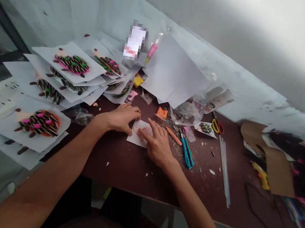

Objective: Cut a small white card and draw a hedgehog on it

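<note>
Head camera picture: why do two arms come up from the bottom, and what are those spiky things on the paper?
This picture comes from a camera worn on a person's head, so you see what they see. The arms are that person's own. Their left hand and right hand are both on a small white card, on a dark red table. The spiky things are colourful craft hedgehogs on white paper sheets, piled on the left. Near the right hand lie teal-handled scissors, and further right are yellow-and-red scissors and long clear sticks.
</note>
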The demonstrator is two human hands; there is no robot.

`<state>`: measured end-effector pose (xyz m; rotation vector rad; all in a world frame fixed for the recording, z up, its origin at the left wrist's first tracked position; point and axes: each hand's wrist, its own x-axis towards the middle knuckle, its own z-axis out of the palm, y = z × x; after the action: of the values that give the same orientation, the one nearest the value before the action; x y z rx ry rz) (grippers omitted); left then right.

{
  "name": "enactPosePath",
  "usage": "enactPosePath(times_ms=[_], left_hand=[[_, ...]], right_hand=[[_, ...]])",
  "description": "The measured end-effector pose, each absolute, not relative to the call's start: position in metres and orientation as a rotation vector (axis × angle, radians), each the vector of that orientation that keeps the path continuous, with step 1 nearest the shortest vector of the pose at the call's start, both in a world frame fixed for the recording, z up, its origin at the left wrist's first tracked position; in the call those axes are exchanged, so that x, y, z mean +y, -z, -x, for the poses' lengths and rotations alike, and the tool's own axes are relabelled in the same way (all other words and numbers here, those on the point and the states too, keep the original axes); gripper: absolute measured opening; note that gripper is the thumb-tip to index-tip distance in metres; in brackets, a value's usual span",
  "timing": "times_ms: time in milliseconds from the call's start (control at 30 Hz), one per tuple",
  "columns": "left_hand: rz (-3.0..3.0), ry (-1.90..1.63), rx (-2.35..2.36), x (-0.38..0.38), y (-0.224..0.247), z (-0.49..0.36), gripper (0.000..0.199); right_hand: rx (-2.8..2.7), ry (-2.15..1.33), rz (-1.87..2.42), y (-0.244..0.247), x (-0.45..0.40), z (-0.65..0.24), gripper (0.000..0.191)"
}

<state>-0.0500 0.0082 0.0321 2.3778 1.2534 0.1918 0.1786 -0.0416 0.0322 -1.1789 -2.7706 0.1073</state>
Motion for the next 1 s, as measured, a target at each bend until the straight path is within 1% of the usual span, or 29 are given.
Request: enactPosePath(times_ms=[167,500,633,700,900,1000], left_hand=[[-2.372,-0.196,1.250,0.008,-0.031,0.050,0.043],[-2.385,-0.167,1.255,0.008,-0.034,0.049,0.045],[-2.373,-0.186,1.252,0.007,-0.035,0.048,0.054],[-2.376,-0.181,1.250,0.007,-0.036,0.048,0.055],[-2.388,-0.176,1.235,0.008,-0.035,0.049,0.047],[-2.387,-0.163,1.238,0.008,-0.034,0.049,0.049]], right_hand=[[-2.809,-0.131,1.159,-0.032,-0.041,-0.176,0.044],[-2.755,-0.144,1.122,-0.034,-0.049,-0.185,0.039],[-2.701,-0.133,1.140,-0.035,-0.048,-0.176,0.048],[-2.710,-0.131,1.162,-0.034,-0.046,-0.170,0.052],[-2.755,-0.133,1.189,-0.031,-0.037,-0.158,0.048],[-2.775,-0.111,1.190,-0.031,-0.036,-0.156,0.047]])
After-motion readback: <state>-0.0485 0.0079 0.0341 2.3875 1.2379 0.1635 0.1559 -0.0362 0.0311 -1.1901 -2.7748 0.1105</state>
